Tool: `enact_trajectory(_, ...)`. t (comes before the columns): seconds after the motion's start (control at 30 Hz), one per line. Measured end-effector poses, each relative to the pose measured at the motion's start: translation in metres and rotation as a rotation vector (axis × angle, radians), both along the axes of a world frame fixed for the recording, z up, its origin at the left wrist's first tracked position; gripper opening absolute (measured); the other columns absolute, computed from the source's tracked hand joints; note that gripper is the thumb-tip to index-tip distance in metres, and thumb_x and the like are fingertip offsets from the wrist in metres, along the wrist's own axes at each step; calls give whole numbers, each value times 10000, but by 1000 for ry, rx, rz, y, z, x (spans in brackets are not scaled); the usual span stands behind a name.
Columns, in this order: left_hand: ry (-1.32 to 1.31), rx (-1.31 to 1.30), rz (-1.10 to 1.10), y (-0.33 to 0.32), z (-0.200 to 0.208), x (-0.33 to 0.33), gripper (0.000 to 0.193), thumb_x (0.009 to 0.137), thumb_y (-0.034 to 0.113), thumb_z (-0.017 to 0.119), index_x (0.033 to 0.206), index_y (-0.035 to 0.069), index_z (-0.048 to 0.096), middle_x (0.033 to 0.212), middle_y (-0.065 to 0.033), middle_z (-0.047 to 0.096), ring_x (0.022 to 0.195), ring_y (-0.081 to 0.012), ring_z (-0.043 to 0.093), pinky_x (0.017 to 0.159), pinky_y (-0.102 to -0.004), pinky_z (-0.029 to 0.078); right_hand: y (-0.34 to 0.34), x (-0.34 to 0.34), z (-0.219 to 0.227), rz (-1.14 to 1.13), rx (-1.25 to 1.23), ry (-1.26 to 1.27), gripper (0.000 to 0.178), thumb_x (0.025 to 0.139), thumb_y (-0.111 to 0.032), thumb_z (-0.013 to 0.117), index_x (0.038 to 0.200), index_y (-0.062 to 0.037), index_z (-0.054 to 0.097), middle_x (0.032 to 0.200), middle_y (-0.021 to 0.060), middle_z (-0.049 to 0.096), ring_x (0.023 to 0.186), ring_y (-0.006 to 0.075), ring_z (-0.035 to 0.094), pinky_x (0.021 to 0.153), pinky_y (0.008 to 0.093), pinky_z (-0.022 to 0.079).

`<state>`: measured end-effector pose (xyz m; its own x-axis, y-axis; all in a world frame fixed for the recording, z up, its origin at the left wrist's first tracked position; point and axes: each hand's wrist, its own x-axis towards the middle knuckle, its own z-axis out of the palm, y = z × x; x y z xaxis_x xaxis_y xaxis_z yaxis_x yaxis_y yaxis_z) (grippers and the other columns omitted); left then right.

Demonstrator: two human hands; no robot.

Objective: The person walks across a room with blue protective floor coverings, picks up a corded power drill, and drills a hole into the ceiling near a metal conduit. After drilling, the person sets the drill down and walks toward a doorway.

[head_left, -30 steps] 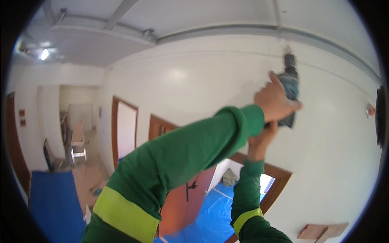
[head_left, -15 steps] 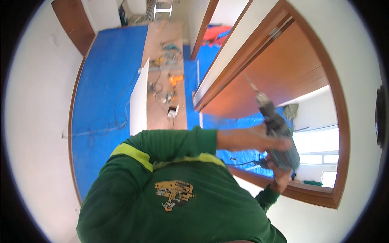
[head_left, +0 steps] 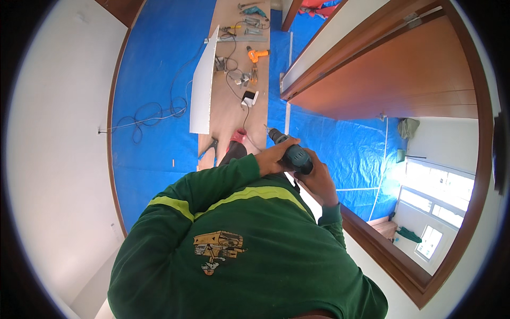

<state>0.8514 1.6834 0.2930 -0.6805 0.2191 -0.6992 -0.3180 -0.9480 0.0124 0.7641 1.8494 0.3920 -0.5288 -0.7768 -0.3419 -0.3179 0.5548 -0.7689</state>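
A dark teal power drill (head_left: pixel 297 159) is held close to my torso, with its thin bit pointing away from me and slightly left. My left hand (head_left: pixel 274 157) wraps round the drill body from the left, just behind the black chuck (head_left: pixel 276 136). On the right, my right hand (head_left: pixel 321 182) is closed on the rear of the drill. The drill's handle is mostly hidden under its body and my hands. Past the bit lies the long brown board (head_left: pixel 223 119) on the floor, where a red shoe (head_left: pixel 238 135) shows.
A white panel (head_left: pixel 203 95) stands along the board's left side. Farther up lie an orange drill (head_left: pixel 257 55), a teal drill (head_left: pixel 254 11) and other tools. Loose cable (head_left: pixel 149 118) coils on the blue sheeting (head_left: pixel 143 58). A wooden door frame (head_left: pixel 481 133) is at right.
The drill has moved left, away from the door frame at right, to in front of my torso. Both hands stay on it. The view has tilted, bringing the near floor into sight.
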Motion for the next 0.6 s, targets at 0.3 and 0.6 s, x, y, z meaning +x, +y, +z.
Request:
enact_trajectory(0.3, -69, -62, 122, 2, -12, 35, 470, 980, 430, 805, 1233, 82, 617, 1175, -105, 710, 1073, -271, 741, 990, -489, 647, -4, -3, -37, 135, -4, -96, 747, 824, -77, 859, 1500, -128, 545, 1185, 241, 772, 1081, 438, 767, 903, 480, 600)
enact_trajectory(0.6, -180, -74, 367, -1, -21, 60, 467, 954, 407, 834, 1259, 117, 630, 1162, -77, 694, 1071, -247, 725, 962, -508, 639, -35, -14, -55, 349, -61, -154, 734, 859, -176, 821, 1529, -124, 528, 1206, 240, 765, 1132, 450, 738, 940, 501, 578)
